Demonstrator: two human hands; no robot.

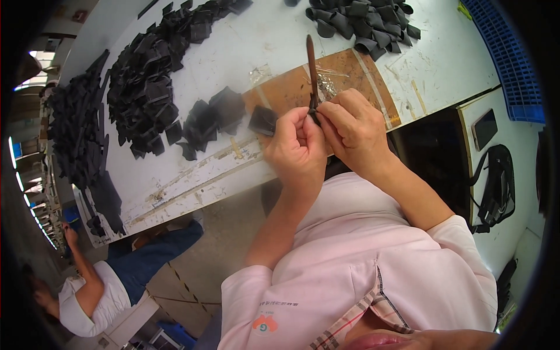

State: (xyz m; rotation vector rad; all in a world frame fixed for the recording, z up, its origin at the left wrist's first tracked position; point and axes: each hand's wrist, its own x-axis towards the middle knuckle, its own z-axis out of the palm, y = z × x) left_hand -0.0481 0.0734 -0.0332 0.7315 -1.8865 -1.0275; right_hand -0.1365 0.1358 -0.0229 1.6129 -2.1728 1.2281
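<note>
In front of my chest, at the table's front edge, both hands work close together. My left hand [298, 143] has its fingertips pinched on a small black piece [314, 114], mostly hidden by the fingers. My right hand [356, 125] is closed on the same piece from the other side, fingers curled. A long, thin brown tool or strip [312, 64] extends away from the fingertips; whether it is held or lies behind them, I cannot tell. Under it lies a brown board [280, 90]. Beside my left hand sits a flat black piece [263, 120].
Flat black pieces [146, 81] pile up on the white table [262, 44] at left, long black strips [79, 111] beyond them. Curled black pieces [364, 23] lie at the back. At right are a blue crate [513, 64], a phone [485, 129] and a black bag [496, 184]. Another person [105, 291] sits lower left.
</note>
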